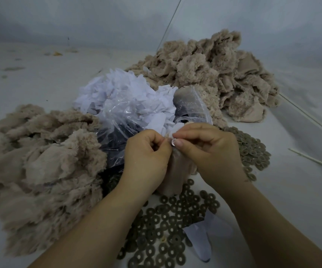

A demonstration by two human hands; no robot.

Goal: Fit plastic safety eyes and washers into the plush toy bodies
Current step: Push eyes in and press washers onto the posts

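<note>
On a pale work surface [291, 200], plush bodies [40, 161] lie heaped.
Left hand [146, 153] clamps one body [175, 171]; right hand [206, 149] pinches a washer [173, 142] against it (skewed, it could slip).

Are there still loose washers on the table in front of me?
Yes, many dark ring washers lie scattered on the table just below the two hands, left hand and right hand.

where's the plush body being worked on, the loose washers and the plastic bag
plush body [177, 171], head view, bare fabric between the wrists
loose washers [168, 229], head view, middle of the near heap
plastic bag [121, 117], head view, clear front wall
</note>
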